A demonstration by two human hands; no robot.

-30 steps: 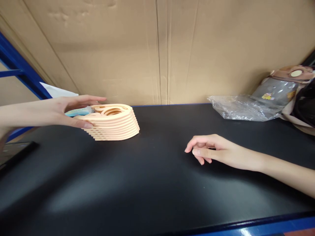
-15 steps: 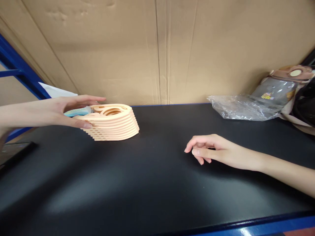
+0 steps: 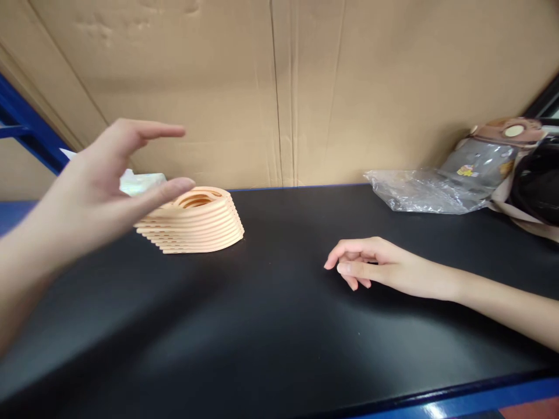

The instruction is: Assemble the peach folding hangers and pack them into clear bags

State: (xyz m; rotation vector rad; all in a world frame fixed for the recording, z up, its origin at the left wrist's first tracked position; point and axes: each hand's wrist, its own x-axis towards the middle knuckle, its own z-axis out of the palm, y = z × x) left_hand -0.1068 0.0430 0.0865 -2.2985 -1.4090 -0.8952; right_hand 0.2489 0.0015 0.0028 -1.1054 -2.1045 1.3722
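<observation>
A slanted stack of several peach-coloured flat pieces with cut-out holes (image 3: 196, 221) lies on the black tabletop (image 3: 271, 326) at the back left. My left hand (image 3: 105, 186) hovers above and in front of the stack's left end, fingers stretched out and apart, holding nothing. My right hand (image 3: 375, 265) rests on the tabletop right of centre, fingers loosely curled with nothing visible in them.
A cardboard wall (image 3: 279, 87) closes the back. A crumpled clear plastic bag (image 3: 423, 192) and a grey and brown packaged item (image 3: 493, 157) lie at the back right. A blue rack frame (image 3: 26, 125) stands at the left; a pale object (image 3: 140, 181) sits behind the stack.
My left hand has let go of the stack's left end and lifted up towards me. The stack stays put. My right hand has hardly moved.
</observation>
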